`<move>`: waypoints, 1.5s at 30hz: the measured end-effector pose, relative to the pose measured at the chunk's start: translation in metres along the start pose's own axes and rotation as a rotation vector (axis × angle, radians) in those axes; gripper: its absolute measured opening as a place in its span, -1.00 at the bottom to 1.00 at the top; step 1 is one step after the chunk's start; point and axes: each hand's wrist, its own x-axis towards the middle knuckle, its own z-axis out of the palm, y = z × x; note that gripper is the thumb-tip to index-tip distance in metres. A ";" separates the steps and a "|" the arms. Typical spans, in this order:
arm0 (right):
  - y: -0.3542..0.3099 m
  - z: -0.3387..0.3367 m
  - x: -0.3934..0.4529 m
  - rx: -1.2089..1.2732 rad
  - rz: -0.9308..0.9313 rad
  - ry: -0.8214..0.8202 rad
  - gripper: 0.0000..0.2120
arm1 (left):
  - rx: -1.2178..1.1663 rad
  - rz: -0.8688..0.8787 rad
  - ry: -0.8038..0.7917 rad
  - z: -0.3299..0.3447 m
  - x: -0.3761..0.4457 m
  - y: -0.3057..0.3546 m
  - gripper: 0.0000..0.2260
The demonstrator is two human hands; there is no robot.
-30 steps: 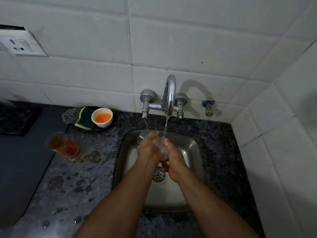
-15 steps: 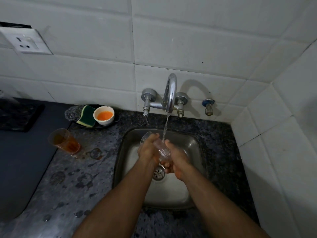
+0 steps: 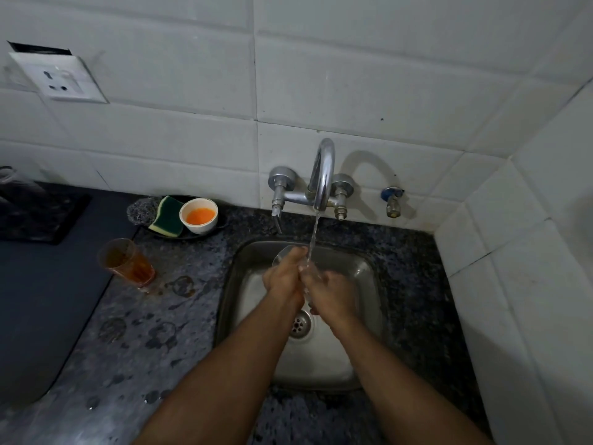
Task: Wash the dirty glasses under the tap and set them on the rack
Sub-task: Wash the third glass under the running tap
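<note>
Head view is showing the rinsing step over the steel sink (image 3: 362,364): the left hand (image 3: 284,279) and right hand (image 3: 330,289) are wrapping a clear glass (image 3: 282,253) above its drain, under the tap (image 3: 322,175) stream. Next, I judge, carrying it rackward; no rack is showing. Left of the sink, an amber-filled glass (image 3: 126,261) is waiting.

head camera looks steeply down over sink (image 3: 369,271)
</note>
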 end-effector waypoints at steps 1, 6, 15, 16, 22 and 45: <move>0.000 0.003 -0.002 -0.060 -0.063 0.026 -0.43 | -0.025 0.001 -0.019 0.002 -0.002 0.002 -0.55; -0.023 -0.003 -0.008 0.497 0.389 -0.208 -0.49 | -0.004 -0.056 -0.145 -0.004 0.016 0.005 -0.40; -0.022 0.007 -0.001 0.058 0.102 0.004 -0.39 | 0.042 -0.025 -0.064 0.004 0.009 0.010 -0.40; -0.027 0.003 -0.002 0.238 0.253 -0.098 -0.40 | 0.018 -0.054 -0.105 0.001 0.012 0.012 -0.22; -0.027 -0.003 0.000 -0.008 0.217 -0.113 -0.40 | 0.136 0.026 -0.114 -0.003 0.001 0.008 -0.42; -0.034 0.013 0.011 0.067 0.249 -0.078 -0.07 | 0.345 0.149 -0.140 -0.004 -0.026 -0.002 -0.49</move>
